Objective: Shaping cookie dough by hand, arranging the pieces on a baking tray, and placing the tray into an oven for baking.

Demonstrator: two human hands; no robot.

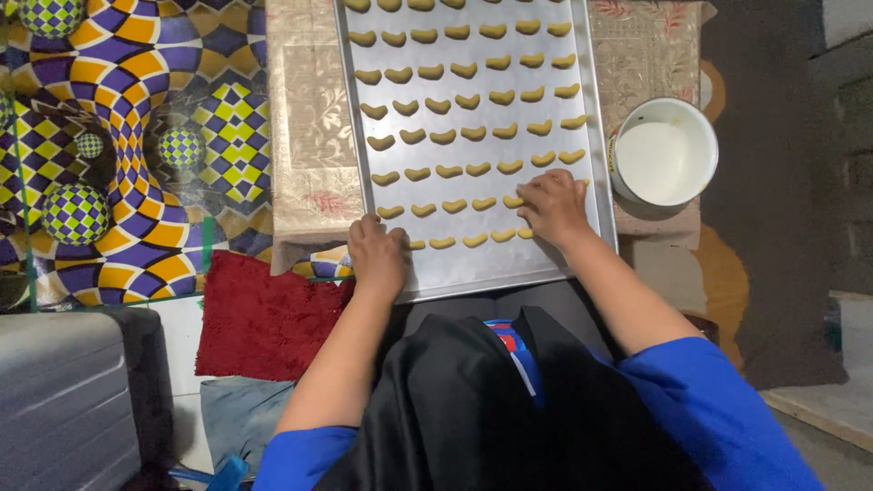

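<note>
A silver baking tray (491,268) lies in front of me, filled with rows of several small yellow crescent-shaped dough pieces (452,170). My left hand (377,255) rests on the tray's near left corner, fingers curled down beside the last row. My right hand (553,205) lies on the tray's near right part, fingertips touching a dough piece (512,201) in one of the nearest rows. Whether it pinches the piece is hidden by the fingers.
A white round bowl (664,150) stands right of the tray. A beige patterned cloth (309,136) lies under the tray. A bright purple-yellow patterned mat (118,136) and a red rug (264,318) are at left, a grey case (64,400) at bottom left.
</note>
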